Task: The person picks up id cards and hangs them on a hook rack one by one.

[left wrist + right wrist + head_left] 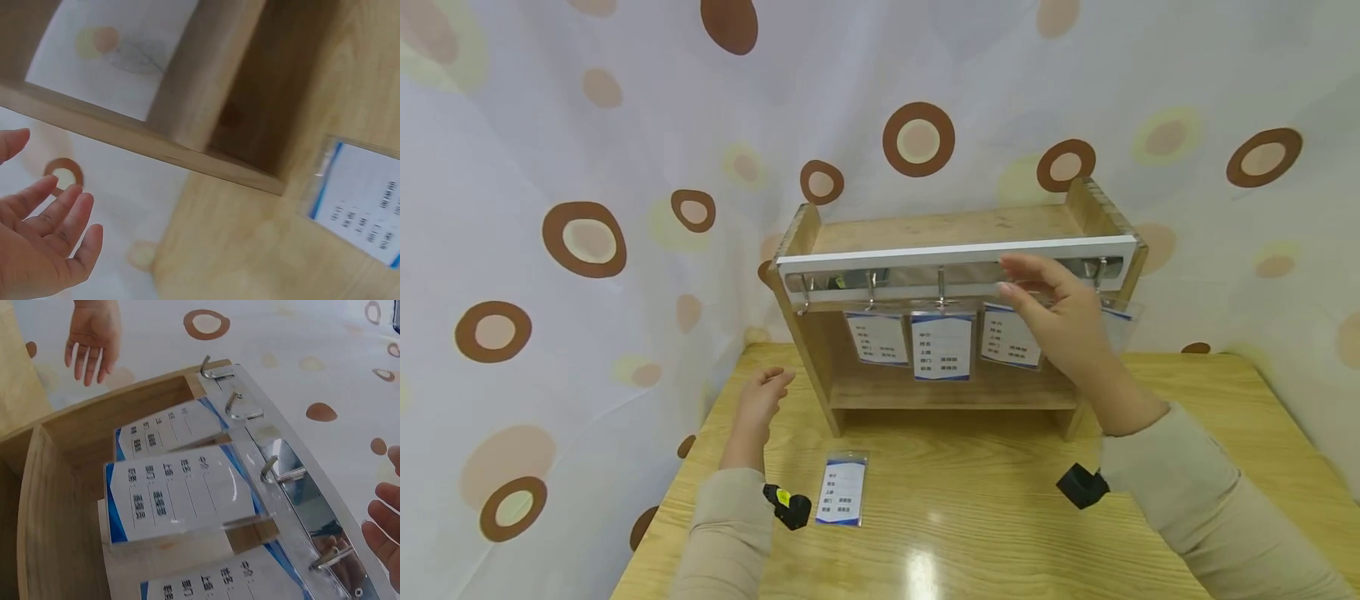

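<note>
A hook rail (pixel 910 256) runs across the front of a wooden shelf unit (pixel 951 397). Several clear badge holders with white and blue cards hang from it, among them the middle badge (pixel 942 346) and another badge (pixel 181 494) in the right wrist view. My right hand (pixel 1063 321) is beside the rail's right part, in front of a hanging badge, fingers loosely bent with nothing between them. It partly hides a hook there. My left hand (pixel 762 407) hovers left of the unit, its relaxed fingers (pixel 65 215) holding nothing. One badge (pixel 841 490) lies flat on the table.
The leftmost hook (pixel 803 296) carries no badge. A wooden table (pixel 970 533) supports the unit, and a spotted curtain (pixel 625 350) hangs behind and to the sides. A black wrist device (pixel 788 507) is on my left sleeve, another black device (pixel 1082 486) on my right.
</note>
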Motion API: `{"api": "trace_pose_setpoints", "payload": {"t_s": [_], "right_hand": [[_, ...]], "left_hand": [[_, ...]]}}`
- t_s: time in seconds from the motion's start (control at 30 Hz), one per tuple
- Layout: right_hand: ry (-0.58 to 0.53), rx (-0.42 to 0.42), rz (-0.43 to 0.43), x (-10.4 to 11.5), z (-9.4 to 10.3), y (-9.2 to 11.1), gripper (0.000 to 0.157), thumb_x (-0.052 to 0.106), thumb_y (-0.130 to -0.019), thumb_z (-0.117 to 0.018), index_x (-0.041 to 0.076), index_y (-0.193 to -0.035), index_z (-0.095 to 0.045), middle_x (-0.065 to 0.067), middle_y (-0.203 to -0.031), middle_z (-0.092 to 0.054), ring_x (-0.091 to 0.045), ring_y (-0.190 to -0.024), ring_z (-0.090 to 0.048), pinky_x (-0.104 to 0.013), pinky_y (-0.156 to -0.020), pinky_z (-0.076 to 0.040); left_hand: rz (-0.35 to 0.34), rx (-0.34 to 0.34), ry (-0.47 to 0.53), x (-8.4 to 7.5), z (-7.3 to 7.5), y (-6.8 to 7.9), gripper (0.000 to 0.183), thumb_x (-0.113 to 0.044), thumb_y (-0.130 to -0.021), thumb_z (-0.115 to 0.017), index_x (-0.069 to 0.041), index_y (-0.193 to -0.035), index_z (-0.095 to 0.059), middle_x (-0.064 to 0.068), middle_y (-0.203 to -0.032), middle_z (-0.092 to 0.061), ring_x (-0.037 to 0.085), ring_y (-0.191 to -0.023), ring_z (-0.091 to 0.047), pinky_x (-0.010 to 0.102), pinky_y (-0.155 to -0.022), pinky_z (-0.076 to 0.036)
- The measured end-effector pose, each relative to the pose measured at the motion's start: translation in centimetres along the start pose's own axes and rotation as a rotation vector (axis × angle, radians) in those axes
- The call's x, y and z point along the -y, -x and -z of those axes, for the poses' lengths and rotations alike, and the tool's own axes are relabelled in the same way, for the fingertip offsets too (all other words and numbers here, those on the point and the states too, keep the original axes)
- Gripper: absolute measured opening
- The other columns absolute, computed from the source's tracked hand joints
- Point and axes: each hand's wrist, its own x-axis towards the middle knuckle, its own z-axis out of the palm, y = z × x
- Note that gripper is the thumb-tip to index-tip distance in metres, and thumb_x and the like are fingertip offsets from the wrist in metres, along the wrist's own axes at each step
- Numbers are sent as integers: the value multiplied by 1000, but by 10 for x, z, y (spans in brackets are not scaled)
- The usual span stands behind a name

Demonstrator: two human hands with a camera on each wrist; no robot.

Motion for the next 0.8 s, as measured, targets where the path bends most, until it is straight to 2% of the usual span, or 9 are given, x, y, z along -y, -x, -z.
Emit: {"api": "trace_pose_setpoints", "payload": {"t_s": [0.17,0.3,0.47,0.6,0.7,0.8], "right_hand": [[41,-20,-99,-4,26,0,30,10,-83,-57,5,-112,-55,-1,-107,-57,-3,-91,-50,-13,-73,-40],[71,-75,-118,-10,44,-1,32,11,-82,-59,9,-114,-56,5,-107,-56,-5,-92,-49,-13,-73,-37],[118,-107,-168,-20,61,-2,35,14,-81,-60,13,-116,-55,11,-111,-53,-4,-96,-45,-18,-75,-34],[133,-127,-177,-29,69,-3,36,12,-80,-61,10,-116,-55,12,-107,-50,-5,-90,-42,-22,-79,-29],[138,-139,-159,-35,71,-4,36,9,-80,-62,6,-115,-55,12,-105,-48,-7,-89,-38,-22,-83,-25],[170,-157,-185,-40,74,-5,36,12,-79,-63,8,-115,-56,12,-109,-49,-7,-97,-38,-24,-87,-24]], "left_hand": [[39,27,-27,29,-10,2,50,-24,-85,-52,5,-124,-37,24,-125,-38,37,-112,-37,48,-93,-28],[41,50,-74,50,-19,6,50,-24,-86,-51,7,-123,-36,27,-123,-37,41,-112,-35,51,-91,-27],[51,24,-134,74,-32,12,52,-24,-85,-52,8,-122,-37,28,-121,-38,43,-110,-35,53,-89,-28],[87,5,-134,93,-47,17,54,-21,-82,-55,10,-123,-35,31,-122,-35,45,-110,-34,51,-89,-29],[112,-19,-137,103,-54,21,60,-19,-81,-56,10,-126,-29,34,-124,-30,47,-111,-31,53,-89,-28],[130,-50,-135,110,-59,24,65,-18,-81,-56,10,-128,-21,36,-125,-26,49,-111,-28,54,-90,-27]]}}
